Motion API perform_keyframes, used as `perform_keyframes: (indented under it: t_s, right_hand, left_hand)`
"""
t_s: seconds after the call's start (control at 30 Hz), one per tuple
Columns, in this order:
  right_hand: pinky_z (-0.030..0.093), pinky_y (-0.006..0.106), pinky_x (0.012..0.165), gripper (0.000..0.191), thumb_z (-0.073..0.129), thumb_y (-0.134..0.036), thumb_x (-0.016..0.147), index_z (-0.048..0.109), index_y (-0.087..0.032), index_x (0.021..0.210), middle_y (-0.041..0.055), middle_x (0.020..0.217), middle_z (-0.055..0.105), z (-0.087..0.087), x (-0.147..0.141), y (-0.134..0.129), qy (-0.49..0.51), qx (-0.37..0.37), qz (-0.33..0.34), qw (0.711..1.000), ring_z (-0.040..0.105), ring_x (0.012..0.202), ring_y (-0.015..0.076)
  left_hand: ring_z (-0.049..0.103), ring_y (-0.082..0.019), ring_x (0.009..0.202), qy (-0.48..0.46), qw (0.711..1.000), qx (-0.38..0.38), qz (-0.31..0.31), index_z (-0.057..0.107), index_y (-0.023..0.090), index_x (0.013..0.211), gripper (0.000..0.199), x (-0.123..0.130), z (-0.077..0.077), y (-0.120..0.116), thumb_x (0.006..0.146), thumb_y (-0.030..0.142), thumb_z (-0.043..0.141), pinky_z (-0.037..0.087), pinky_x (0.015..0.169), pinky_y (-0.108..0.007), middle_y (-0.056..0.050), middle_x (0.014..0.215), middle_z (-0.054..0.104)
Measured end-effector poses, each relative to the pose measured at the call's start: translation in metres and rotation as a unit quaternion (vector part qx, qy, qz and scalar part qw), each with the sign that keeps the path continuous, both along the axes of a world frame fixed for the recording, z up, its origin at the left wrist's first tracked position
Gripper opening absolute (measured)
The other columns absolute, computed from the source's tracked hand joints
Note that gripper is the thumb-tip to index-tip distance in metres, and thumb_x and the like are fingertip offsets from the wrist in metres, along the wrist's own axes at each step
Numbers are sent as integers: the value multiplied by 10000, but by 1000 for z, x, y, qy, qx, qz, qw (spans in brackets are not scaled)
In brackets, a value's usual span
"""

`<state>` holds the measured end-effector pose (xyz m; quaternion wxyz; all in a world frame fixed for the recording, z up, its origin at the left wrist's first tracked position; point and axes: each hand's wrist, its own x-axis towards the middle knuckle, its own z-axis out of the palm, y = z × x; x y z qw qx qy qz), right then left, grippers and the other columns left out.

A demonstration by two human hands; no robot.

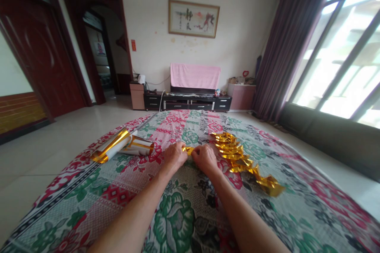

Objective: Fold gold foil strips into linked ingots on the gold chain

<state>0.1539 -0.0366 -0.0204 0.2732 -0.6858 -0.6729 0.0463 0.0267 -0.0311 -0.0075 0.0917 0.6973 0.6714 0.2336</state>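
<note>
Writing stands in the wide rectangular picture with a thin gold-brown frame (pixel 194 36) on the far off-white plastered wall (pixel 148 4). Two large black brush-written Chinese characters run downward left of the picture's middle: the upper character (pixel 189 14) looks like 静, while the lower character (pixel 188 26) is too blurred to read surely. Farther left, a column of smaller dark marks (pixel 180 20) resembles writing but is illegible. Right of the dark reddish-brown wooden door frame (pixel 125 27), a small upright red strip (pixel 133 45) bears marks too small to read.
</note>
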Motion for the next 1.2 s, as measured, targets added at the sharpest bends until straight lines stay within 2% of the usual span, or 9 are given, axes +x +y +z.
perform_keyframes:
  t_s: [0.13, 0.6, 1.07, 1.2]
  right_hand:
    - [366, 206, 640, 195, 538, -267, 725, 716, -209, 779, 52, 772, 647, 3, 5, 6, 19, -30, 19, 999, 572, 755, 154]
    - [373, 201, 612, 207, 526, -227, 711, 722, -219, 775, 42, 737, 680, 3, 9, 10, 9, -17, 14, 1000, 604, 719, 153]
    - [382, 217, 651, 242, 484, -197, 740, 719, -221, 793, 52, 782, 674, -2, 13, 9, 9, 16, 6, 1000, 603, 745, 161]
    - [398, 223, 720, 277, 451, -129, 714, 706, -184, 804, 62, 832, 673, -6, 13, 7, 54, 70, -5, 996, 598, 779, 161]
  left_hand:
    - [594, -199, 933, -1, 1000, 7, 1, 620, 236, 1010, 291, -1, -1, -1, 740, 193, 524, 413, 772, -262, -56, 1012, 664]
    - [599, -194, 919, -4, 1000, 15, 6, 600, 259, 1047, 313, 1, -4, 0, 743, 216, 543, 409, 757, -263, -43, 988, 669]
    - [606, -197, 903, -16, 1000, 22, 6, 604, 264, 1034, 309, -1, -10, 3, 731, 222, 560, 418, 756, -271, -35, 967, 677]
    - [612, -185, 891, -64, 997, 46, -10, 608, 255, 1034, 324, -4, -16, 5, 719, 192, 565, 424, 777, -264, -26, 960, 681]
